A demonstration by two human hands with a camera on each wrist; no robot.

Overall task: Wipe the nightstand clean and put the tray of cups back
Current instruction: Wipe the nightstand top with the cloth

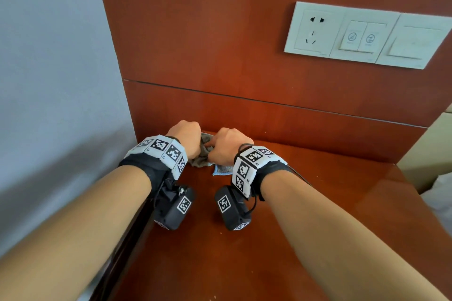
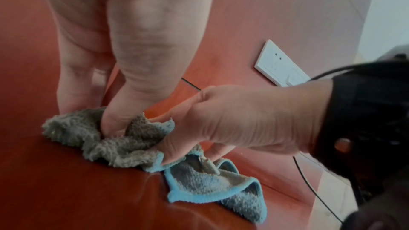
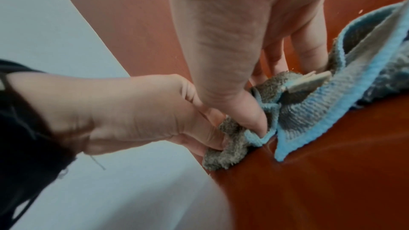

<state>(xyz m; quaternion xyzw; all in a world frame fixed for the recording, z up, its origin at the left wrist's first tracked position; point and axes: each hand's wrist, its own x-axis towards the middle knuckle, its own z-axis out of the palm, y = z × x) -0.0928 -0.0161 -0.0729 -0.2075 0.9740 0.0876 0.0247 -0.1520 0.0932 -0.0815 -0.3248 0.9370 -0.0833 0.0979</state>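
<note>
Grey cloth (image 1: pixel 201 154) with blue edging lies bunched on the reddish-brown nightstand top (image 1: pixel 305 215), just above centre of the head view, near the back panel. A pale sewn tag shows at its middle in both wrist views. Left hand (image 1: pixel 187 138) pinches the grey end of the cloth, thumb and fingers curled into the folds. Right hand (image 1: pixel 227 146) grips the blue-edged part, thumb pressing the cloth down, fingers curled behind it. The two hands sit close together, touching over the cloth. One blue-edged corner lies flat on the wood below the right hand. Both wrists carry marker bands and black camera units. A white socket-and-switch plate (image 1: pixel 367 34) sits at upper right on the wooden panel. A grey wall (image 1: pixel 49 68) fills the left side.
</note>
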